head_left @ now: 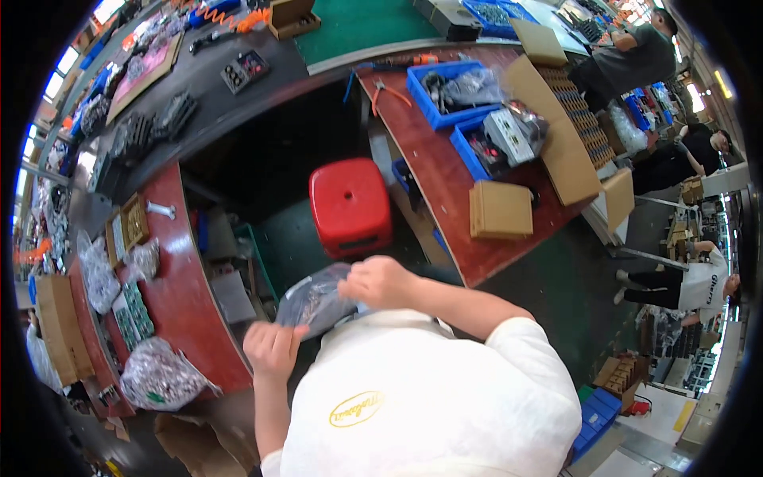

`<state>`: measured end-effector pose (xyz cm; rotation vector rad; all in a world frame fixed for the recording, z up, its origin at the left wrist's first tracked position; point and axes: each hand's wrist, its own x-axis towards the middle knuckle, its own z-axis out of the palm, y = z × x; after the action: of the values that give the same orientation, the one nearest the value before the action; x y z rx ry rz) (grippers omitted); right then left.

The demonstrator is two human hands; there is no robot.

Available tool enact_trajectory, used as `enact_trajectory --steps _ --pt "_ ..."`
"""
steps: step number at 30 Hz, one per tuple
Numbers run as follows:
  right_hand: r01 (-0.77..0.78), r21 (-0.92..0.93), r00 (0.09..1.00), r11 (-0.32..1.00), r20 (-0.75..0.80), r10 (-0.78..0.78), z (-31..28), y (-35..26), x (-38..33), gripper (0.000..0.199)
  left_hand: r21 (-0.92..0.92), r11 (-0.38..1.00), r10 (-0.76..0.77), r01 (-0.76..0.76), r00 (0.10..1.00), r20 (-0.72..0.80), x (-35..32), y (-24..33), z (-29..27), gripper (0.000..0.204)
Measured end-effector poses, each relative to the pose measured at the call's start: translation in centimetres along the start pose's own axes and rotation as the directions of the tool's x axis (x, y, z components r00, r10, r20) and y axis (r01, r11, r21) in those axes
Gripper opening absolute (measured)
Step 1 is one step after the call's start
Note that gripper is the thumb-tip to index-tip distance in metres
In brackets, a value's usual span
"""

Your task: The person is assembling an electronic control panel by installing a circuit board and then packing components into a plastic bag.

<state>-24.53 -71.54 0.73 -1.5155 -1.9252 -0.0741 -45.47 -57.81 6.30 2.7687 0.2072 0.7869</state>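
Close to my body I hold a clear plastic bag (311, 300) with small dark parts showing through it. My left hand (272, 348) is closed on the bag's lower left edge. Its upper right edge is pinched in my right hand (378, 282), with the fingers curled over the plastic. The bag is stretched between both hands, in front of the white shirt. Just beyond it stands a red plastic stool (350, 207) with a small hole in its seat. I cannot make out the kind of parts inside the bag.
To the right, a red-topped bench (429, 171) bears blue bins (445, 107), pliers (386, 97) and cardboard pieces (501, 210). A left red bench (187, 318) carries bagged parts (163, 374) and a wrench (160, 210). Other people (636, 56) are at the far right.
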Motion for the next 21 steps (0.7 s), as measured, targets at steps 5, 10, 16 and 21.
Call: enact_trajectory --steps 5,10,16,21 --pt "0.014 0.045 0.969 0.999 -0.246 -0.003 0.5 5.7 4.6 0.015 -0.091 0.987 -0.143 0.133 0.984 -0.105 4.2 -5.8 1.8 0.032" --pt "-0.016 0.206 0.996 0.978 -0.077 0.033 2.5 8.6 7.4 0.016 -0.092 0.972 -0.195 0.216 0.961 0.197 4.9 -9.0 3.1 0.029" --pt "0.019 0.242 0.997 0.970 0.074 -0.038 5.8 9.8 12.8 0.019 -0.032 0.933 -0.337 0.358 0.903 0.269 2.4 -12.8 1.1 0.024" --pt "0.137 0.393 0.956 0.909 0.188 -0.225 9.7 7.2 19.0 0.018 -0.017 0.790 -0.611 0.613 0.790 0.057 -0.8 -14.9 -1.3 0.015"
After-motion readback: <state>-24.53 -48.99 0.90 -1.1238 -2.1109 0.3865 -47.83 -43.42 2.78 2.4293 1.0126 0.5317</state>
